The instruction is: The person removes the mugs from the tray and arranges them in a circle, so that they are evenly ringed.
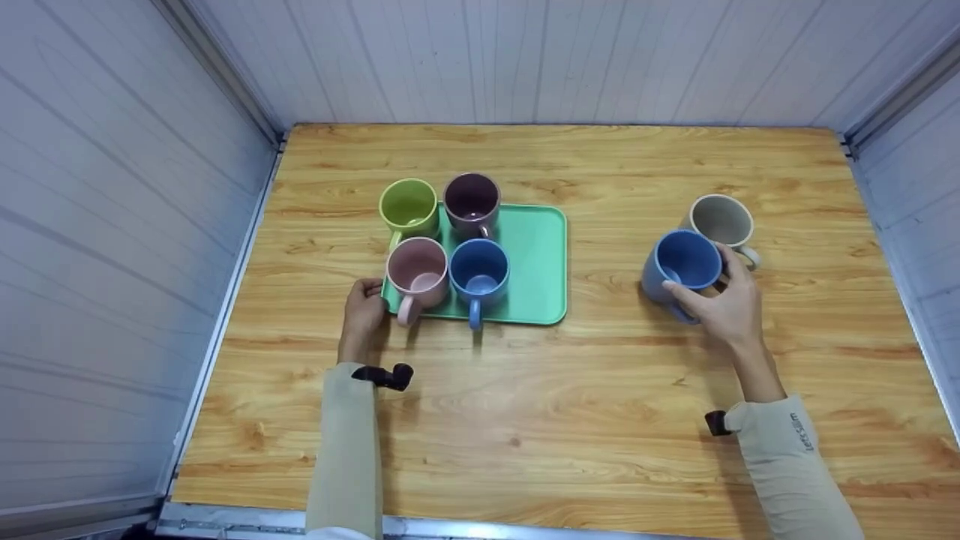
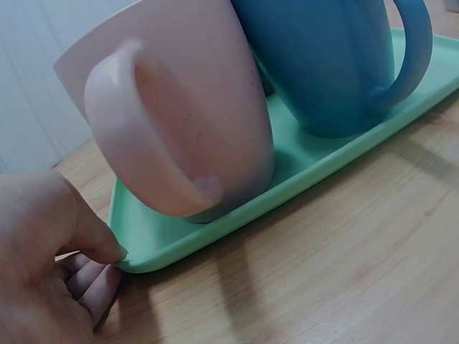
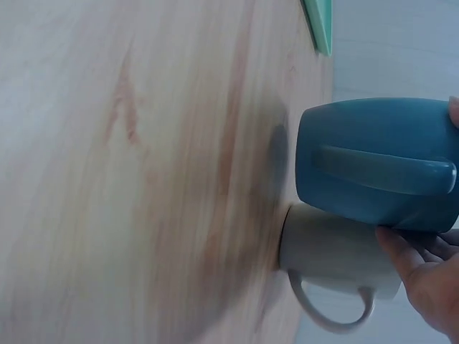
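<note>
Head view: right hand (image 1: 726,304) grips smooth blue mug (image 1: 684,259) aloft
Left hand (image 1: 364,307): pinches raised-rim green tray (image 1: 536,262)
Tray room: right of plum mug (image 1: 471,204)

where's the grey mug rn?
In the head view, the grey mug stands on the right side of the table, just behind the blue mug held by the right hand, away from the green tray.

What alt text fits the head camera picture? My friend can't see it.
A person's right hand grips a blue mug beside a gray mug, while the left hand holds a green tray. On it stand a yellow-green mug, purple mug, pink mug and another blue mug.
</note>
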A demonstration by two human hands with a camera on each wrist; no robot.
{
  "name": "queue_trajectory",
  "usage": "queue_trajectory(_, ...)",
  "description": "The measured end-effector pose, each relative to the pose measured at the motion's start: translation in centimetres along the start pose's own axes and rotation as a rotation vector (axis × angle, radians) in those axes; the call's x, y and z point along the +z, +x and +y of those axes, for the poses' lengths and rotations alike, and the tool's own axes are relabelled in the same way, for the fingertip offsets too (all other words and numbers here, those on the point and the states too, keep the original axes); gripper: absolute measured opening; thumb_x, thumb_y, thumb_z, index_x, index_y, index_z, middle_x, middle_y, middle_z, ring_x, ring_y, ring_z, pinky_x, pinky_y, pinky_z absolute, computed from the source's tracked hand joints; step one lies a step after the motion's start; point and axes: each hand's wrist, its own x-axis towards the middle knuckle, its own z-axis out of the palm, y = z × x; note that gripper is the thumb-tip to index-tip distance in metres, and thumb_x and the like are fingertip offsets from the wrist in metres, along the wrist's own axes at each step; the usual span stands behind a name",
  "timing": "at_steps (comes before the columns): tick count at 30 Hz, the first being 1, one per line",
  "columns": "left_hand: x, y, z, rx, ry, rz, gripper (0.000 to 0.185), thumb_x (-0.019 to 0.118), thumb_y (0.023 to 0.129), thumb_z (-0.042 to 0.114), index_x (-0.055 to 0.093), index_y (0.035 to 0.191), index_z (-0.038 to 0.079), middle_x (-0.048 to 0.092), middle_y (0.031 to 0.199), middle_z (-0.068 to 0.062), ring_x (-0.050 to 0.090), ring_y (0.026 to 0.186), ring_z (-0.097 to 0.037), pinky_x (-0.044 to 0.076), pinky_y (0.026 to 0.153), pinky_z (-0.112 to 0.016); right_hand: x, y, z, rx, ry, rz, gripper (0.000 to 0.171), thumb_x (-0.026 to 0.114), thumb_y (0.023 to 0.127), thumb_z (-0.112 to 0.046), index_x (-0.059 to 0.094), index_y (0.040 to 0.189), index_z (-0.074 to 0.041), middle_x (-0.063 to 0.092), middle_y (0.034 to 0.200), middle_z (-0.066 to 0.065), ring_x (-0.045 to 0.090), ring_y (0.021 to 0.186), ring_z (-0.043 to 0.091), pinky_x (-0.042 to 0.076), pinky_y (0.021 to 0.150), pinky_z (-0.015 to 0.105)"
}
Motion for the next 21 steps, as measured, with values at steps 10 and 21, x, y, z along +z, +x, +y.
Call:
queue_trajectory(10, 0.0, 0.2, -0.1, 0.005, -0.052, -0.002, 0.038, 0.033, 0.085, -0.010, 0.045, 0.122, -0.008, 0.048, 0.116, -0.017, 0.046, 0.107, -0.023, 0.041, 0.090, -0.027, -1.0, -0.5, 0.7, 0.033, 0.016, 0.025, 0.078, 0.087, 0.067, -0.026, 0.051, 0.135, -0.012, 0.058, 0.127, 0.011, 0.056, 0.117, 0.026, 0.042, 0.081, 0.006)
queue_trajectory(21, 0.1, -0.1, -0.1, -0.021, -0.114, -0.004, 0.034, 0.037, 0.087, -0.010, 0.045, 0.120, -0.007, 0.048, 0.114, -0.014, 0.046, 0.105, -0.021, 0.043, 0.089, -0.026, -1.5, -0.8, 1.3, 0.057, 0.009, 0.032, 0.079, 0.087, 0.066, -0.025, 0.051, 0.135, -0.012, 0.059, 0.127, 0.012, 0.055, 0.116, 0.027, 0.041, 0.080, 0.008)
